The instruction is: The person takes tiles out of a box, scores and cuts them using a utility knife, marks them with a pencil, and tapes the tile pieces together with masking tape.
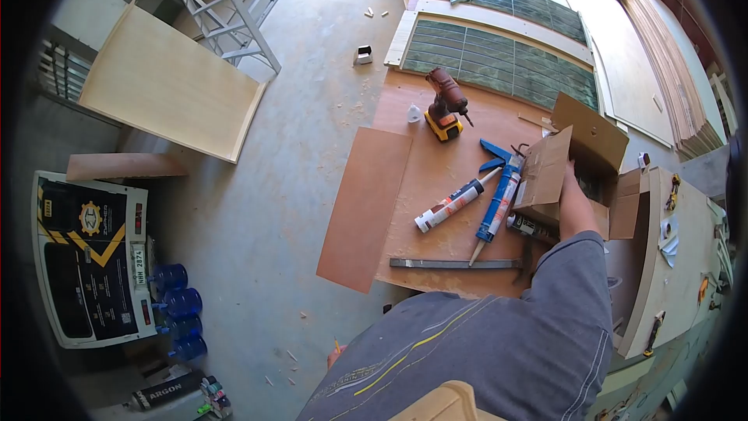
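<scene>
My right hand (572, 181) reaches into an open cardboard box (544, 168) on the right of the brown board; its fingers are hidden inside. My left hand (335, 356) shows only in part beyond my shirt, low in the view, closed on a thin yellow pencil-like stick (337, 344). Beside the box lies a blue caulking gun (499, 204) with a cartridge in it. A loose sealant cartridge (452, 204) rests to its left. A dark can or tube (530, 225) lies against the box. Farther back, a cordless drill (446, 103) stands on its yellow battery.
A grey metal bar (456, 263) lies along the near edge of the brown board (421, 242). Green-tiled panels (499, 58) lie behind. A ladder (234, 15), a pale wood panel (175, 86), blue water jugs (183, 302) and a parked van (89, 257) are leftward.
</scene>
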Demonstrator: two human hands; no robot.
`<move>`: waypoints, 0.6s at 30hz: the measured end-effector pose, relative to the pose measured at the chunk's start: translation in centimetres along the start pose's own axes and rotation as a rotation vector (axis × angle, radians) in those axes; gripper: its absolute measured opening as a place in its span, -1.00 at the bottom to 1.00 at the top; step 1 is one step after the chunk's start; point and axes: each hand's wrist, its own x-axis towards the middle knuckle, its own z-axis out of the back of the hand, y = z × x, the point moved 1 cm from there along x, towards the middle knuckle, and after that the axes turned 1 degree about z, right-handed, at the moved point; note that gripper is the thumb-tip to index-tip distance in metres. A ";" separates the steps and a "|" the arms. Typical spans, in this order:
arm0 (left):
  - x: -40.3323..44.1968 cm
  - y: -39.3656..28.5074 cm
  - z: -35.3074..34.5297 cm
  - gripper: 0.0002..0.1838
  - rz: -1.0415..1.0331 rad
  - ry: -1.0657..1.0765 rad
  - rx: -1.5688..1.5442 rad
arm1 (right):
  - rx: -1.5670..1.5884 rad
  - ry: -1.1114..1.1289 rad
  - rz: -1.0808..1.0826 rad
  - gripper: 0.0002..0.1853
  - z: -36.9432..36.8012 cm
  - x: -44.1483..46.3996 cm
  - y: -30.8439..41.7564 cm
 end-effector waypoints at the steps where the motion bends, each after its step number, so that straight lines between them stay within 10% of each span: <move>1: 0.2 -0.3 -0.1 -0.69 0.018 0.043 -0.051 | 0.009 -0.004 -0.016 -0.55 0.1 -1.0 -0.3; 18: 3.7 -17.5 2.2 -0.66 0.020 0.053 -0.352 | 0.128 -0.160 -0.295 -0.52 4.7 -3.2 5.2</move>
